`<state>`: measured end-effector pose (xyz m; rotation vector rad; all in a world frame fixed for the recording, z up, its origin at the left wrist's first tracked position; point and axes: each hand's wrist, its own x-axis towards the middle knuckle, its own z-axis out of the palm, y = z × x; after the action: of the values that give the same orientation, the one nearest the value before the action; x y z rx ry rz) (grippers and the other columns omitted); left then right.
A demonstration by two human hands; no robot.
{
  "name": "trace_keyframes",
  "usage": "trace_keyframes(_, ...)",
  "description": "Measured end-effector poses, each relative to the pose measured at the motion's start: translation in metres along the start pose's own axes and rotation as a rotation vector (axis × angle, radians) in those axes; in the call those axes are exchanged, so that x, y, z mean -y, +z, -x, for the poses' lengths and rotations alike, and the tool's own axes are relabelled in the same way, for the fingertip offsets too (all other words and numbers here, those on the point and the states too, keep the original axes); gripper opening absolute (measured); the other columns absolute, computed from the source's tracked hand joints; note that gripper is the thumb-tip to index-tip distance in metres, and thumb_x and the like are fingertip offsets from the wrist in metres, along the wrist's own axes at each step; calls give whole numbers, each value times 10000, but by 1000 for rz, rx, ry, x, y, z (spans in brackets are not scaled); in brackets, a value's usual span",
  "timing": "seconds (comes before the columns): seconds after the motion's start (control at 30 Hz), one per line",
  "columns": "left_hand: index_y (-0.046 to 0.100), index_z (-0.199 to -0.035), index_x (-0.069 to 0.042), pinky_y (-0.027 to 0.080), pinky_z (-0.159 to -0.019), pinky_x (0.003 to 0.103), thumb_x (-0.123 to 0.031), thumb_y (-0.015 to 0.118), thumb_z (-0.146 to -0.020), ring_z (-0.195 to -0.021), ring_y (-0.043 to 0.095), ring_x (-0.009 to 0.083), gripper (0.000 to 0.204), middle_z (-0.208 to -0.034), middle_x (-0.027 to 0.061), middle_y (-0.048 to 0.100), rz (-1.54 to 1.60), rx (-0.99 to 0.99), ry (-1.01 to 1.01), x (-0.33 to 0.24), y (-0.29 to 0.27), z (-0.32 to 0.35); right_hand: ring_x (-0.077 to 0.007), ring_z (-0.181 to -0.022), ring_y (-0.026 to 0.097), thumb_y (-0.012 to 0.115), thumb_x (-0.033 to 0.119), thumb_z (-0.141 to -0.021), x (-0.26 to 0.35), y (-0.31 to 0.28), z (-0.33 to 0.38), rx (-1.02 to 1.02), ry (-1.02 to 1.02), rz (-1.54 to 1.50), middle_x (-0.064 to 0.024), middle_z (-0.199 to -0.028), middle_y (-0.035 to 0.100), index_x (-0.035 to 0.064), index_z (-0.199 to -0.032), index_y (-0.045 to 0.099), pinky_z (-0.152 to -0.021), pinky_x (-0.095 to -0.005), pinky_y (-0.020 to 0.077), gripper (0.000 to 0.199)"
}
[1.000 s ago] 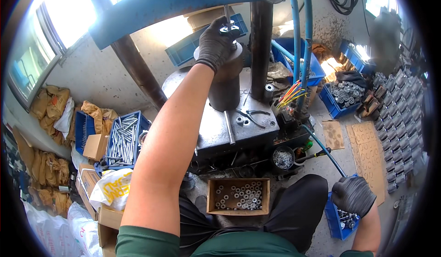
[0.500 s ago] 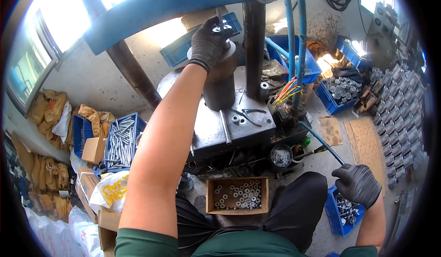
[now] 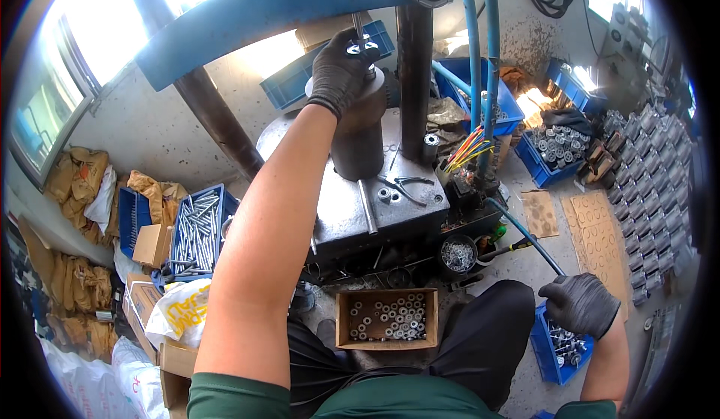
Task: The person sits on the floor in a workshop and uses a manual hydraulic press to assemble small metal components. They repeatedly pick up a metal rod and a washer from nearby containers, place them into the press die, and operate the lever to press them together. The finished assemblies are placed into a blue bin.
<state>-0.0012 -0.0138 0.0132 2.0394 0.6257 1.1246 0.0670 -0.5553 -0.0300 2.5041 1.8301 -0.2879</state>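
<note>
My left hand (image 3: 337,78), in a dark grey glove, reaches up to the press and closes around a shiny round metal part (image 3: 362,47). A thin steel rod (image 3: 358,23) comes down on that part from above. Beneath it stands a thick dark metal cylinder (image 3: 358,149) with a flanged top, on the steel press table (image 3: 337,208). At the right, my gloved right hand (image 3: 581,305) is wrapped around the end of a long blue-grey lever (image 3: 529,235). Circlip pliers (image 3: 405,187), small rings and a loose steel pin (image 3: 367,208) lie on the press table.
A cardboard box (image 3: 386,344) of small metal rings sits between my legs. Blue bins hold steel pins (image 3: 196,228), round parts (image 3: 559,145) and stemmed parts (image 3: 566,344). Dark press columns (image 3: 414,82) and a blue beam (image 3: 285,7) flank my left arm. Metal cylinders (image 3: 652,187) are stacked right.
My right hand and the lever end have dropped slightly. The left hand keeps its place around the round metal part.
</note>
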Motion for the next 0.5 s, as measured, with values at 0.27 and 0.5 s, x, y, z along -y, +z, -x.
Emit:
trace_keyframes(0.27,675,-1332,-100,603,-893,310,-263,899,-885,-999,708,150,526,-1200,85,748,55,12,63,17,2,-10,-398,-830,720,694,92,-869,10,-13,-13,-270,22,-88,-185,-938,724,44,-1082,713,-743,-499,570,219)
trace_keyframes(0.5,650,-1373,-119,585,-863,299,-183,869,-909,-965,692,134,517,-1120,58,722,166,131,-57,-1,1,-3,-345,-831,708,680,1,-952,-19,-72,-96,-1086,-39,20,-177,-944,711,5,-1072,662,-742,-446,551,122)
